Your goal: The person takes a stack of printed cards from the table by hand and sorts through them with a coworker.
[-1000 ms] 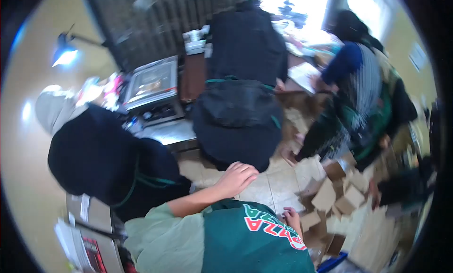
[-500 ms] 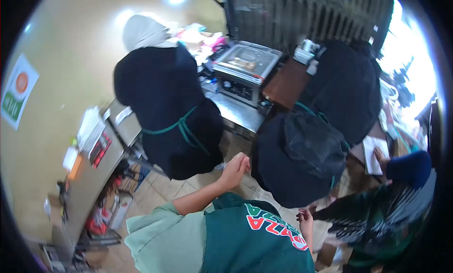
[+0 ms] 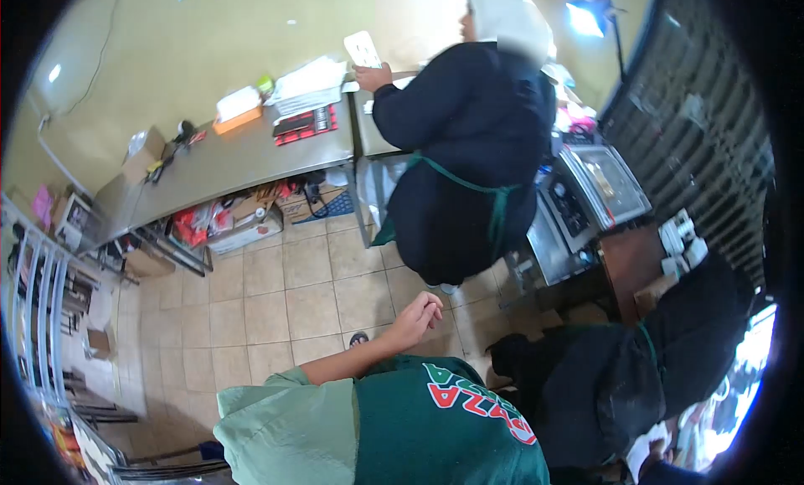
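Note:
My left hand [image 3: 418, 322] is held out in front of my green apron [image 3: 402, 410], above the tiled floor [image 3: 310, 292]. Its fingers are curled in together, and no object shows in them. A sandal [image 3: 358, 338] is partly visible under that forearm. Just beyond the hand stands a co-worker [image 3: 469, 150] in black with a green-tied apron, holding a white flat item [image 3: 361, 49] near the wall. My right hand is out of view, past the apron's lower right side.
A long metal table [image 3: 234, 162] along the wall bears papers [image 3: 310, 85], an orange box [image 3: 237, 119] and a red-and-black item [image 3: 305, 126]. Boxes sit beneath it. A vacuum sealer [image 3: 607, 183] stands at right. Another dark-clothed person [image 3: 603, 384] is close on my right; a metal rack [image 3: 42, 309] is at far left.
My view has swung left, bringing the long table and more floor into sight. The co-worker ahead now appears further right, side-on. My right hand has left the view; my left hand stays curled.

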Demonstrator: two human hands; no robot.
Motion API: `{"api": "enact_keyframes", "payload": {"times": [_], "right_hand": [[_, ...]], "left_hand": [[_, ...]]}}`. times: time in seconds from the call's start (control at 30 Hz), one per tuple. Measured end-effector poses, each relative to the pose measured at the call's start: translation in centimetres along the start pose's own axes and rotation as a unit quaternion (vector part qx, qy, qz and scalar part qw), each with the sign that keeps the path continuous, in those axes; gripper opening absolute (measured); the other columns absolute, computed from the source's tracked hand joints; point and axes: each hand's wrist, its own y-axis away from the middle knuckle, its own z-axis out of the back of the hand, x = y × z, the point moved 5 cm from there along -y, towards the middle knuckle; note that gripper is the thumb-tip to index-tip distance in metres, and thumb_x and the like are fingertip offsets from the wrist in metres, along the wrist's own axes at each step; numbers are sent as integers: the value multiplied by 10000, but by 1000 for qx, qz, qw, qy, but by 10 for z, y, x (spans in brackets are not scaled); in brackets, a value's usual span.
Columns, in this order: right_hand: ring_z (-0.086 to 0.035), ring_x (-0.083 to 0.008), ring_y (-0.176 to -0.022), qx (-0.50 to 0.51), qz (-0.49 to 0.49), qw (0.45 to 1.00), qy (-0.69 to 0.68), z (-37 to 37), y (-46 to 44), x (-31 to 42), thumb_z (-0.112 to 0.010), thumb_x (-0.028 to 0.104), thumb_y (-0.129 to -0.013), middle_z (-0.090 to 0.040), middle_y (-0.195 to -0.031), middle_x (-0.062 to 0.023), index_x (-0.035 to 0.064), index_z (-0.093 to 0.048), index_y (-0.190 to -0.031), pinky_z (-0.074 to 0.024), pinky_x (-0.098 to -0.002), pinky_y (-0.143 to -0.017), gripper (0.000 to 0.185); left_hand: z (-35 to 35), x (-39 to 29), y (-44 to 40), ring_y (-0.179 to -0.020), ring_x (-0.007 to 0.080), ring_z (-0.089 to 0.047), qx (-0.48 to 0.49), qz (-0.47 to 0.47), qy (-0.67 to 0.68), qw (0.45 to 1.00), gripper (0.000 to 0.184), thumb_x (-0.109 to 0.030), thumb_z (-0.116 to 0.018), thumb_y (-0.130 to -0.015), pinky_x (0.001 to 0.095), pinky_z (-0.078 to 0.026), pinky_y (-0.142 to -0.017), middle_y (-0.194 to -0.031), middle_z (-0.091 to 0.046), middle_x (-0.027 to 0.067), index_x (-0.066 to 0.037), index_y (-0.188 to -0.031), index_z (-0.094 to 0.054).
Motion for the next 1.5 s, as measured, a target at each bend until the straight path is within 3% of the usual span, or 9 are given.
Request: {"api": "enact_keyframes", "payload": {"times": [0.27, 0.5, 0.63, 0.77, 0.93, 1.0, 1.2, 1.4, 1.5], "right_hand": [[-587, -392, -791, 136, 335, 920, 153, -71, -70, 318, -504, 139, -801, -591, -839, -262, -32, -545, -973, -461, -456, -694, 245], [-605, -294, -824, 180, 473, 854, -120, -95, -58, 563, -523, 200, -841, -629, -890, -151, 25, -593, -1002, -464, -359, -727, 249], [-572, -95, -769, 304, 404, 847, -164, -162, -102, 600, -523, 126, -855, -633, -843, -49, 4, -602, -996, -454, -242, -674, 202], [-600, -192, -775, 158, 434, 872, -159, -169, -176, 666, -555, 161, -829, -640, -831, -103, 12, -606, -1009, -466, -292, -689, 239], [-553, -377, -946, -74, 437, 895, 52, -185, -291, 723, -498, 194, -843, -547, -1100, -237, -18, -571, -1060, -434, -440, -817, 312], [-479, -408, -1057, -138, 382, 914, -20, -163, -300, 732, -474, 212, -861, -465, -1206, -269, -47, -500, -1141, -384, -465, -897, 383], [-417, -416, -1141, -143, 401, 882, -201, -197, -431, 728, -455, 279, -912, -457, -1225, -273, -48, -473, -1179, -305, -425, -969, 423], [-454, -380, -1084, -131, 365, 918, -79, -158, -402, 747, -411, 287, -928, -516, -1156, -225, -1, -508, -1148, -334, -405, -935, 375], [-476, -394, -1045, -261, 383, 885, -43, -155, -418, 745, -425, 242, -914, -544, -1098, -236, -14, -543, -1090, -359, -410, -912, 333]], "left_hand": [[194, 15, 33, -683, 103, -514, -60, 21, 10, 998, 229, -222, -404, -950, 246, -443, -648, -783, -560, 34, -35, -947, -535], [330, -7, 92, -692, 97, -519, -246, 4, 60, 968, 248, -231, -400, -957, 239, -446, -664, -786, -568, 40, -26, -908, -531], [357, 6, 116, -672, 106, -533, -312, 12, 57, 948, 243, -226, -410, -953, 242, -454, -644, -780, -578, 52, -19, -903, -527], [369, 15, 132, -676, 120, -551, -375, 29, 108, 920, 238, -229, -423, -945, 258, -475, -642, -796, -587, 82, -20, -912, -531], [402, 22, 125, -665, 122, -559, -446, 88, 97, 886, 250, -251, -444, -938, 251, -473, -635, -795, -596, 81, -20, -912, -537], [423, 17, 114, -660, 119, -557, -478, 81, 79, 871, 253, -257, -448, -937, 246, -469, -631, -795, -600, 80, -23, -909, -541], [465, -8, 39, -704, 110, -549, -456, 130, 60, 878, 250, -247, -449, -938, 243, -455, -658, -835, -602, 74, -16, -944, -547], [505, -21, -30, -724, 109, -548, -420, 151, 68, 892, 223, -203, -436, -942, 236, -448, -678, -860, -597, 72, -7, -970, -538], [533, -13, -52, -707, 109, -549, -375, 167, 55, 910, 228, -203, -435, -940, 234, -446, -686, -855, -598, 71, -3, -974, -538]]}}
